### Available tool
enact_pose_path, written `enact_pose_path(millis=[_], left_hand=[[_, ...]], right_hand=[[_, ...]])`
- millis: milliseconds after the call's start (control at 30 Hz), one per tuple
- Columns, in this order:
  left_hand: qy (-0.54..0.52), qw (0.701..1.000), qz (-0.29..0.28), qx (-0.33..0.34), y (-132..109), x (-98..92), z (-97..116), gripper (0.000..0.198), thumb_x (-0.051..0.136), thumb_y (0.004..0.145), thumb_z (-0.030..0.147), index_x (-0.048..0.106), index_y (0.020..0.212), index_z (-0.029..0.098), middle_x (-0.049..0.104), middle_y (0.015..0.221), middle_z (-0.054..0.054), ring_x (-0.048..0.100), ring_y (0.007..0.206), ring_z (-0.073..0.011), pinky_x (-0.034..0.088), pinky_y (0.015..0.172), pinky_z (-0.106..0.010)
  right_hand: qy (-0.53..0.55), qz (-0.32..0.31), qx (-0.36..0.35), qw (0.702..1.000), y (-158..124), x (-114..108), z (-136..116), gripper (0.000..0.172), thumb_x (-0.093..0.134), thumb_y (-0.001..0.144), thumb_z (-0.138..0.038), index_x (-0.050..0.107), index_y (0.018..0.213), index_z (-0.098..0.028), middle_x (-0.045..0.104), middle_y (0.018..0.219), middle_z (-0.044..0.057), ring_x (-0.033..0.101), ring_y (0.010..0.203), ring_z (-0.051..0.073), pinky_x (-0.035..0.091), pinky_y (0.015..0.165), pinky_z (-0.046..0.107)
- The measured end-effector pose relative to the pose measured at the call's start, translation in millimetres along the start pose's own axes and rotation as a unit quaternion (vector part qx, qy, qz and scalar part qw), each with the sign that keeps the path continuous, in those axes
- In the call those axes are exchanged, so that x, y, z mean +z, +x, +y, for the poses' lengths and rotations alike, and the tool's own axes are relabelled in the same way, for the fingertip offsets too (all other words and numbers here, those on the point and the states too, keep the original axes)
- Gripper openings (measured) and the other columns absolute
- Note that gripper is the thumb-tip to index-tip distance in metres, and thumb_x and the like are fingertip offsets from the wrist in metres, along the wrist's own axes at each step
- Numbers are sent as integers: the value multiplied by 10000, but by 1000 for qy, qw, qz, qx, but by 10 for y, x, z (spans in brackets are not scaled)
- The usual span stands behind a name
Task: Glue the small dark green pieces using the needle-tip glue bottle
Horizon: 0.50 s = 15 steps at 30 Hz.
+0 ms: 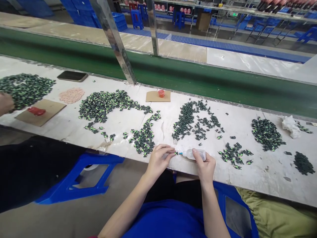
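Note:
My left hand [159, 158] pinches a small dark-and-green part [176, 153] at the near edge of the white worktable [260, 172]. My right hand [204, 163] is wrapped round a small clear squeeze bottle [195, 154], whose blue tip points left and touches the part. Heaps of the same small dark-and-green parts lie around: one just left of my hands [143, 137], one behind them [190, 120] and a small cluster to the right [234, 154].
A bigger heap [104, 105] lies at left, with more piles at right [266, 134]. A small red cap on cardboard [161, 93] stands at the back. A green conveyor belt [198, 79] runs behind. Another person's hand [5, 103], a phone [72, 76] and a blue stool [81, 175] are at left.

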State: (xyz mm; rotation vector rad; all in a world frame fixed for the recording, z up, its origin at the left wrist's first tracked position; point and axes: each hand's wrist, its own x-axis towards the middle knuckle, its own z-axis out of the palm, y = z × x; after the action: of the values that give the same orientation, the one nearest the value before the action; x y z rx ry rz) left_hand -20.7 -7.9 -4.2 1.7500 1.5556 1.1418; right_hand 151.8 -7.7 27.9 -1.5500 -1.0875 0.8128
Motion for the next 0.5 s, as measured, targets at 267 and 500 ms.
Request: enact_pose_path(millis=[267,500], left_hand=[[-3,1000,-8,-4,7,-4,13,95,667,794,210,752,832,230,741,850,-53,681,883,-214,522,843,-378],[-4,1000,-6,-8,3,-7,15,92,673,788,204,752,822,237,738,854,-49,677,881,-209,528,829,-364]], right_hand=[[-9,4,4,1000,-4,-2,14,425,678,683,-488,509,465,-165,430,443,-30,390,468,107,347,446,238],[-14,18,-6,1000,-9,-2,32,422,670,694,-483,494,470,-172,414,440,-31,379,465,107,338,439,237]])
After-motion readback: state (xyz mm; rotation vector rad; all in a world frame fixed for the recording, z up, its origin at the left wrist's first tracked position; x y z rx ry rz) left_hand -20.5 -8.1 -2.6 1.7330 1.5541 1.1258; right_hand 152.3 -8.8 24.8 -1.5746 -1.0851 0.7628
